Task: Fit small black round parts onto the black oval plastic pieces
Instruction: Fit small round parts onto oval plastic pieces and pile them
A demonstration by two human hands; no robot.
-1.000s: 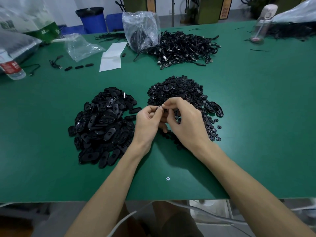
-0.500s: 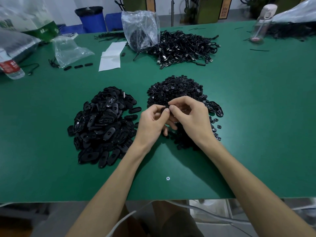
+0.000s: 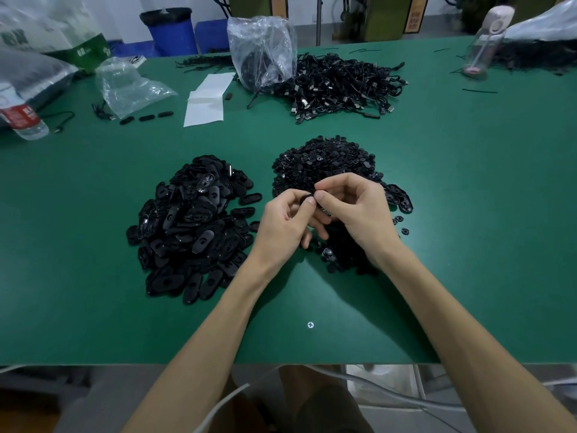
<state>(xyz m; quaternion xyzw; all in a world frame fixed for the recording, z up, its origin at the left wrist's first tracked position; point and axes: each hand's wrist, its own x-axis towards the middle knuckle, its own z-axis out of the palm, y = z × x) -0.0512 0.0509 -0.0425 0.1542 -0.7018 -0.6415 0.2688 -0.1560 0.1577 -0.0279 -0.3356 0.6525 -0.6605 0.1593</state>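
Hovering over the round parts for reach, an oval piece is pinched by curled fingers of left hand and right hand.

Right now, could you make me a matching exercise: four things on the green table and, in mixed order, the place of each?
1 pile of oval pieces
2 pile of cables
3 white paper
4 bottle with red label

A far left of the table
B just left of the left hand
C right of the big clear bag
D just left of the big clear bag

Pairs: 1-B, 2-C, 3-D, 4-A
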